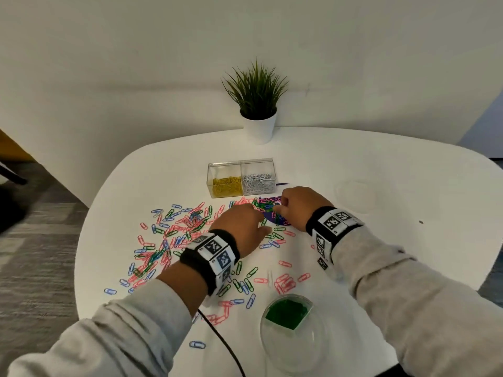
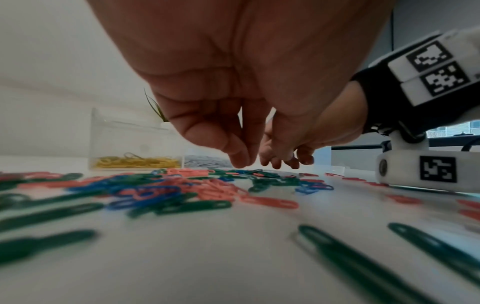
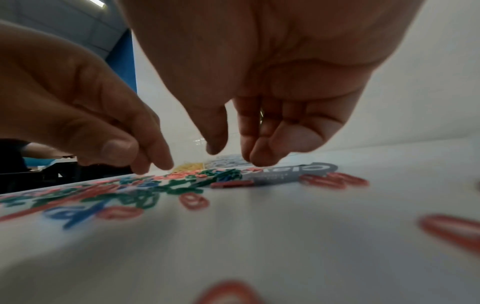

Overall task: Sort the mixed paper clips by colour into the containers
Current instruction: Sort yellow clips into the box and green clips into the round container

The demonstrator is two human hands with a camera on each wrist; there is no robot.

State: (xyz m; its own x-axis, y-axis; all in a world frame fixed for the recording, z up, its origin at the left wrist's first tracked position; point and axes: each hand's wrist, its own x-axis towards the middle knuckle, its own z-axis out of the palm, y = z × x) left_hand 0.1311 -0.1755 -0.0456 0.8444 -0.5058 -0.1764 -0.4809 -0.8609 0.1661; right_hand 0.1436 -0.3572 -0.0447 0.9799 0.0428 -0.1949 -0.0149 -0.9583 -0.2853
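Far clear box [image 1: 241, 178] holding yellow and silver clips; near round tub [image 1: 291, 336] holding green. Left hand [image 1: 239, 227] and right hand [image 1: 299, 206] hovering, fingertips together over mixed clips [image 1: 268, 208]; held clip unclear.

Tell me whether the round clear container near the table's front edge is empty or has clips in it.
Not empty. The round clear container holds a heap of green clips, seen through its wall in the head view. No other colour shows inside.
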